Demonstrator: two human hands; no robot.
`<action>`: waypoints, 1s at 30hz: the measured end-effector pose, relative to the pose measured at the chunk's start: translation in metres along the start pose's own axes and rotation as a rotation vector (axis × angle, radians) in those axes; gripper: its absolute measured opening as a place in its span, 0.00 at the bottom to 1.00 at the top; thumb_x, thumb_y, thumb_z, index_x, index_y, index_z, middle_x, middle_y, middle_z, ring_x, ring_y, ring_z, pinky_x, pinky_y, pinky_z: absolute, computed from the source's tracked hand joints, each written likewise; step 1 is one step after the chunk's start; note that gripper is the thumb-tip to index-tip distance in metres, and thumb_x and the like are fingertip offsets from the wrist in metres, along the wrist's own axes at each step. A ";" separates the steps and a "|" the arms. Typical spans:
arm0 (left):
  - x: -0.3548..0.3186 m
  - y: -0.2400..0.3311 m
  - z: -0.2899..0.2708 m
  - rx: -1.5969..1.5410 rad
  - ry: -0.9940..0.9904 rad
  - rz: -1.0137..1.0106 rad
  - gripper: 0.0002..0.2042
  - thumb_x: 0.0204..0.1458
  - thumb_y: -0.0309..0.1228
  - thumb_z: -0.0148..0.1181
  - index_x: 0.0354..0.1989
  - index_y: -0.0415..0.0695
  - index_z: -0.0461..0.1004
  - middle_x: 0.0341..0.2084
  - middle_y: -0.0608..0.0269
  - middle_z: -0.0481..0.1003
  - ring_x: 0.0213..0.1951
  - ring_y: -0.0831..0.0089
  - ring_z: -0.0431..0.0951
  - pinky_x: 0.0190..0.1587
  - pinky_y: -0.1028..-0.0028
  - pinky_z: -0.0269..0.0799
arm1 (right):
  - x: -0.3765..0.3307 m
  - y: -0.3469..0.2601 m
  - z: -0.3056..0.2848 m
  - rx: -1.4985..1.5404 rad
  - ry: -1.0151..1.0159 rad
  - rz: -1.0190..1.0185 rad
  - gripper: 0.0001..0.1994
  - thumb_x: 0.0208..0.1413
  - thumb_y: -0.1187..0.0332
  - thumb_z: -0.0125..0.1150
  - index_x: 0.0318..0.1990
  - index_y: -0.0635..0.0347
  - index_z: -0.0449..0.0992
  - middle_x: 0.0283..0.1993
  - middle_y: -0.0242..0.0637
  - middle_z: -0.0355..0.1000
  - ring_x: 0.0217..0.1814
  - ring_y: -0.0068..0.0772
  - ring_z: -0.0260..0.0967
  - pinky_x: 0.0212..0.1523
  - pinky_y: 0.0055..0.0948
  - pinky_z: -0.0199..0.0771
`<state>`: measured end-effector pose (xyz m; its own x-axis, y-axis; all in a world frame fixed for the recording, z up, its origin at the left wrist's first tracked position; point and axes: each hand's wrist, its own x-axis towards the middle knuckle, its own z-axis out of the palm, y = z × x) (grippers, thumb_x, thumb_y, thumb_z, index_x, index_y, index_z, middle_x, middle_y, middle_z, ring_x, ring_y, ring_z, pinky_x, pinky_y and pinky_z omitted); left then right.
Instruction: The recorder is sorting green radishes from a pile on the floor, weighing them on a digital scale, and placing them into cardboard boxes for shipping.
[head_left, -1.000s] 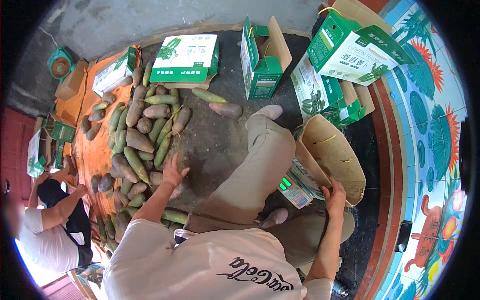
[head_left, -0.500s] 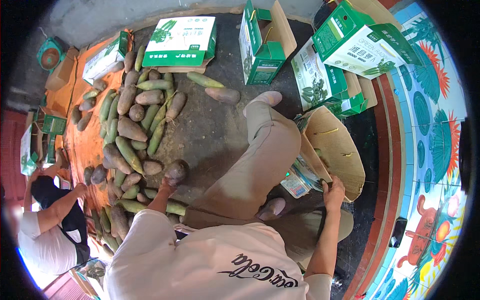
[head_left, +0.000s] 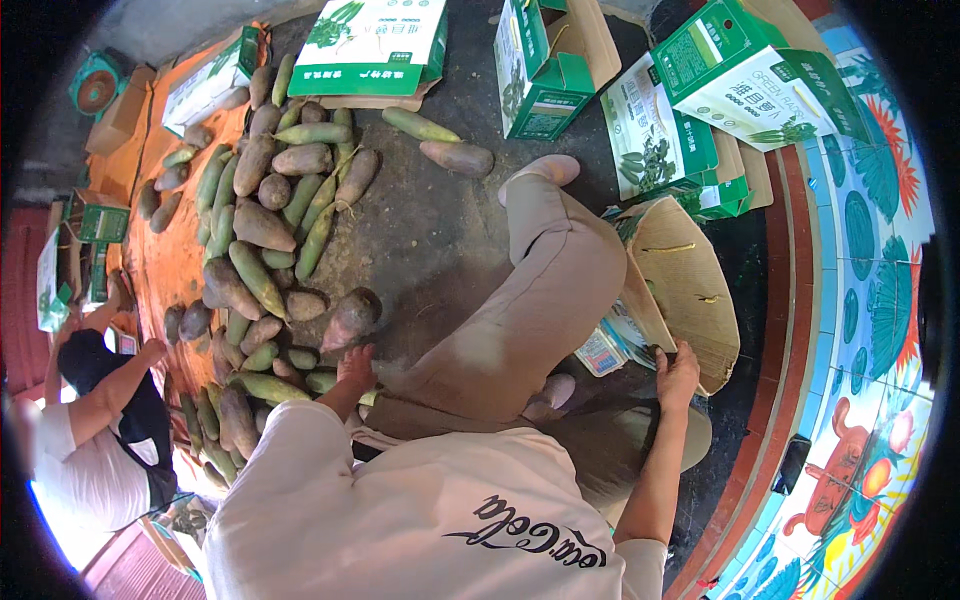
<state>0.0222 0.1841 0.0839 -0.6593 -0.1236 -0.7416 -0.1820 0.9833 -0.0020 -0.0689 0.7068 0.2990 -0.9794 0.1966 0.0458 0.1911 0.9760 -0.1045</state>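
My left hand point(head_left: 355, 368) is open, its fingers spread just below a large dark reddish-brown radish point(head_left: 353, 315) lying on the black floor. The long pile of radishes, green ones point(head_left: 257, 278) and brown, soil-stained ones point(head_left: 264, 226), spreads to the left of that hand. On my right side, my right hand point(head_left: 677, 376) grips the near rim of an open cardboard box point(head_left: 690, 285) with a plain tan inside. The box stands tilted beside my bent leg, and its contents are mostly hidden. Next to it lies a small device with a light-coloured face point(head_left: 601, 352).
Green and white cartons stand ahead: a flat one point(head_left: 370, 45), an upright open one point(head_left: 545, 95) and a stack point(head_left: 740, 80) at the right. At the far left, a co-worker point(head_left: 100, 430) bends near the orange sheet point(head_left: 140, 265). A phone point(head_left: 793, 463) lies by the painted tile wall.
My left hand has let go of the dark radish, which now lies on the floor, and has drawn back slightly toward me. My right hand remains on the box rim.
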 end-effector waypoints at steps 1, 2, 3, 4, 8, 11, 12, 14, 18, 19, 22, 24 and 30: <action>0.002 0.000 0.002 -0.027 -0.118 0.010 0.34 0.45 0.40 0.56 0.62 0.52 0.49 0.55 0.55 0.62 0.58 0.59 0.61 0.55 0.60 0.60 | 0.001 -0.001 0.001 -0.005 -0.003 0.009 0.16 0.42 0.69 0.63 0.41 0.59 0.70 0.37 0.46 0.69 0.42 0.49 0.66 0.43 0.41 0.64; 0.004 0.001 0.002 -0.053 -0.236 0.026 0.35 0.45 0.42 0.56 0.62 0.53 0.48 0.56 0.55 0.61 0.58 0.58 0.61 0.56 0.60 0.60 | 0.001 -0.002 0.000 -0.014 -0.004 0.023 0.16 0.42 0.70 0.63 0.41 0.58 0.70 0.37 0.46 0.69 0.42 0.49 0.66 0.43 0.41 0.64; 0.006 0.004 -0.001 -0.054 -0.240 0.031 0.35 0.45 0.42 0.56 0.62 0.53 0.48 0.56 0.55 0.61 0.58 0.58 0.61 0.56 0.60 0.60 | 0.000 -0.001 -0.002 -0.020 -0.005 0.025 0.16 0.42 0.70 0.63 0.41 0.58 0.70 0.37 0.46 0.69 0.42 0.49 0.66 0.43 0.41 0.64; 0.009 0.014 -0.012 -0.038 -0.320 0.086 0.36 0.44 0.43 0.57 0.62 0.52 0.49 0.55 0.54 0.62 0.57 0.57 0.62 0.56 0.59 0.60 | -0.004 0.002 -0.006 -0.029 0.012 0.022 0.16 0.43 0.69 0.63 0.41 0.60 0.70 0.37 0.48 0.70 0.41 0.50 0.66 0.43 0.41 0.65; 0.059 -0.036 0.119 -0.093 -0.344 0.238 0.36 0.43 0.45 0.58 0.61 0.50 0.53 0.53 0.51 0.65 0.54 0.55 0.66 0.55 0.58 0.62 | 0.002 -0.013 -0.011 0.007 -0.009 -0.015 0.16 0.44 0.69 0.63 0.41 0.62 0.69 0.37 0.50 0.70 0.41 0.52 0.67 0.43 0.40 0.66; 0.070 -0.081 0.204 -0.090 -0.142 0.272 0.32 0.43 0.45 0.58 0.59 0.51 0.57 0.53 0.53 0.65 0.54 0.55 0.66 0.53 0.59 0.65 | 0.009 -0.017 0.007 0.047 -0.060 -0.022 0.16 0.44 0.69 0.63 0.42 0.62 0.69 0.38 0.50 0.70 0.42 0.51 0.67 0.43 0.41 0.66; 0.071 -0.066 0.198 -0.099 -0.145 0.301 0.32 0.43 0.45 0.58 0.59 0.51 0.57 0.53 0.53 0.65 0.54 0.55 0.66 0.53 0.59 0.65 | 0.007 -0.012 0.004 0.020 -0.052 -0.012 0.16 0.44 0.69 0.63 0.42 0.62 0.69 0.38 0.50 0.70 0.42 0.51 0.67 0.43 0.41 0.66; 0.061 -0.031 0.152 0.032 -0.398 0.270 0.25 0.46 0.41 0.54 0.55 0.52 0.62 0.53 0.54 0.65 0.55 0.55 0.65 0.51 0.54 0.65 | -0.004 0.002 -0.007 -0.045 0.006 -0.003 0.17 0.44 0.68 0.63 0.42 0.62 0.69 0.37 0.50 0.70 0.41 0.52 0.67 0.43 0.41 0.66; 0.038 -0.053 0.146 0.099 -0.313 0.130 0.18 0.47 0.36 0.51 0.49 0.52 0.68 0.47 0.55 0.70 0.52 0.55 0.67 0.47 0.44 0.64 | 0.001 -0.003 0.000 -0.018 -0.007 -0.015 0.18 0.43 0.68 0.63 0.43 0.61 0.69 0.37 0.50 0.70 0.40 0.52 0.67 0.42 0.41 0.66; 0.030 -0.052 0.138 0.131 -0.236 0.188 0.16 0.47 0.34 0.50 0.47 0.53 0.69 0.44 0.56 0.70 0.50 0.54 0.68 0.46 0.41 0.63 | -0.001 -0.002 -0.001 -0.018 -0.010 -0.005 0.18 0.43 0.68 0.64 0.43 0.61 0.69 0.37 0.50 0.70 0.40 0.52 0.67 0.42 0.41 0.66; 0.011 -0.052 0.120 0.120 -0.130 0.201 0.14 0.47 0.32 0.49 0.43 0.53 0.72 0.40 0.55 0.70 0.48 0.53 0.69 0.46 0.38 0.61 | -0.001 -0.002 -0.002 -0.016 -0.027 0.000 0.18 0.44 0.68 0.64 0.43 0.60 0.69 0.36 0.49 0.70 0.40 0.51 0.67 0.42 0.41 0.66; 0.005 -0.054 0.113 0.072 -0.104 0.159 0.13 0.47 0.32 0.49 0.41 0.53 0.72 0.39 0.55 0.69 0.47 0.53 0.69 0.47 0.38 0.60 | 0.001 -0.004 0.000 -0.020 -0.041 -0.008 0.17 0.44 0.68 0.64 0.43 0.60 0.69 0.37 0.49 0.70 0.41 0.51 0.67 0.42 0.41 0.66; -0.006 -0.048 0.046 0.141 -0.376 -0.092 0.30 0.40 0.33 0.59 0.57 0.55 0.60 0.56 0.56 0.58 0.60 0.52 0.54 0.54 0.46 0.57 | -0.004 -0.001 -0.001 -0.017 0.013 0.012 0.15 0.43 0.68 0.62 0.41 0.58 0.70 0.36 0.46 0.69 0.41 0.50 0.66 0.43 0.42 0.65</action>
<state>0.0688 0.1438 0.0577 -0.3276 -0.1796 -0.9276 -0.1087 0.9824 -0.1519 -0.0648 0.7055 0.3004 -0.9762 0.2093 0.0578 0.2038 0.9750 -0.0880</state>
